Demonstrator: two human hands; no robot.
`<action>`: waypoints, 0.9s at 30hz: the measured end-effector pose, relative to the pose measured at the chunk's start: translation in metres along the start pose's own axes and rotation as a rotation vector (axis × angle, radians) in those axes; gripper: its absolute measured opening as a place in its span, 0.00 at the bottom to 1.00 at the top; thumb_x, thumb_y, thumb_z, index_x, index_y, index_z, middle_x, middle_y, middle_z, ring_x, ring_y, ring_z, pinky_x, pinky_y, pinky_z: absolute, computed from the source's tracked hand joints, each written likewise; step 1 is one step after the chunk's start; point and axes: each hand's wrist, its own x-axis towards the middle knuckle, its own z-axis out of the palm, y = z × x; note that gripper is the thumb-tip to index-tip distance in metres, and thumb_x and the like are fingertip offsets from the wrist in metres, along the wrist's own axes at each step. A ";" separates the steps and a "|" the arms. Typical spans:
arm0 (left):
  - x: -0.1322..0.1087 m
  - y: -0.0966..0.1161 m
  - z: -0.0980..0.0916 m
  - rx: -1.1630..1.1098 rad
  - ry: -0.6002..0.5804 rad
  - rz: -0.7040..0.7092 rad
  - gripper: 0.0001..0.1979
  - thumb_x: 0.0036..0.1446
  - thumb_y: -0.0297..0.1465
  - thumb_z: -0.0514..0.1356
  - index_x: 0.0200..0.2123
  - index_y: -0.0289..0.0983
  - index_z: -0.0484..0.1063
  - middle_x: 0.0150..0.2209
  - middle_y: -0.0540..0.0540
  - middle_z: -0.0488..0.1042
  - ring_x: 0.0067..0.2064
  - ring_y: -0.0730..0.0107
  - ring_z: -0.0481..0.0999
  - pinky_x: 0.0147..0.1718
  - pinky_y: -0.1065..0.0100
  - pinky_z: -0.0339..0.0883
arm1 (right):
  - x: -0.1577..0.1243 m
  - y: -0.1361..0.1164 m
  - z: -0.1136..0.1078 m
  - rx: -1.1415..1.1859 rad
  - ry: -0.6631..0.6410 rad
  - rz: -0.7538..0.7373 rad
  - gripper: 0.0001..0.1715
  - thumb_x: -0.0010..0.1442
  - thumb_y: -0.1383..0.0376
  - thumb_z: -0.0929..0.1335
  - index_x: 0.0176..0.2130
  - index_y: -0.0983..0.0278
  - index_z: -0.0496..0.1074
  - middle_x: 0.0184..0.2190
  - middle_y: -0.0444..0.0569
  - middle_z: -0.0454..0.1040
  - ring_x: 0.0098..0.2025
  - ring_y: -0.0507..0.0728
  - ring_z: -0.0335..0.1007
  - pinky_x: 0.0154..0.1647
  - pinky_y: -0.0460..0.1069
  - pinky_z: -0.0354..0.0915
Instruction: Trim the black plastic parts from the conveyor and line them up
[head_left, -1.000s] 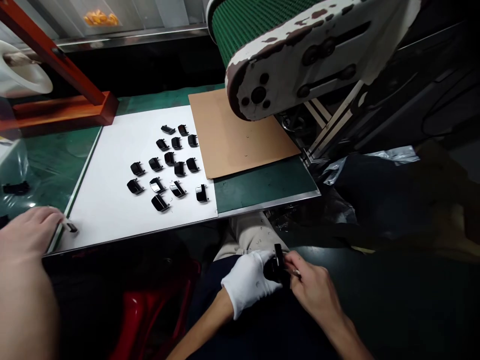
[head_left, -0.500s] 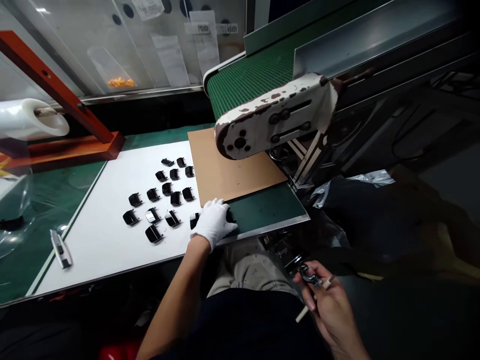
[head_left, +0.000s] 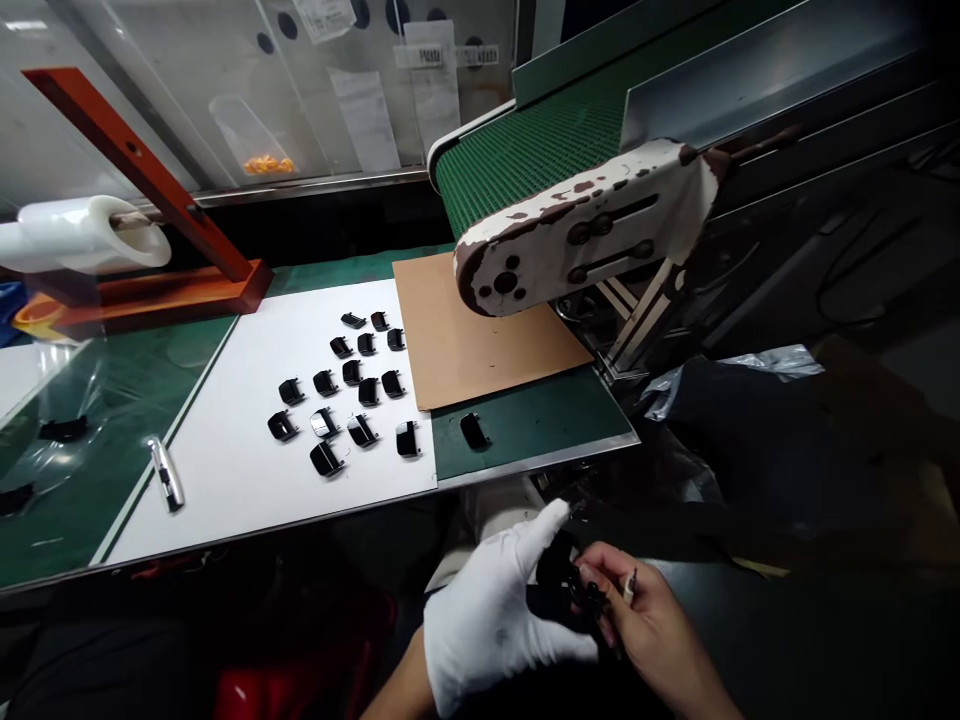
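My left hand point(head_left: 499, 610), in a white glove, is in front of my body with thumb and fingers spread wide. Between them is the edge of a glossy black plastic part point(head_left: 553, 562); whether the glove touches it I cannot tell. My bare right hand point(head_left: 641, 610) pinches that part from the right side. A thin cream-coloured stick point(head_left: 630, 585) also sticks out between its fingers. On the white sheet point(head_left: 232, 480) lie several similar black parts point(head_left: 362, 430). One more black part point(head_left: 475, 431) rests on the green mat by the front edge.
Brown cardboard point(head_left: 487, 360) lies under the end of a green conveyor belt point(head_left: 517, 160). A utility knife point(head_left: 165, 475) is at the left of the sheet. Behind it stands an orange frame point(head_left: 150, 290) with a roll of clear film point(head_left: 90, 235). Dark plastic bags point(head_left: 750, 430) are at the right.
My left hand has left the table and come down right, beside my right hand. A black part now shows on the green mat where the glove was. The view has shifted slightly.
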 end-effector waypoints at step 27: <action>-0.008 -0.028 -0.013 0.378 -0.023 0.221 0.38 0.54 0.33 0.64 0.64 0.41 0.49 0.53 0.40 0.72 0.54 0.58 0.72 0.53 0.58 0.67 | -0.002 -0.031 0.007 0.271 0.156 0.226 0.23 0.47 0.52 0.76 0.34 0.68 0.77 0.10 0.37 0.61 0.11 0.41 0.44 0.13 0.43 0.39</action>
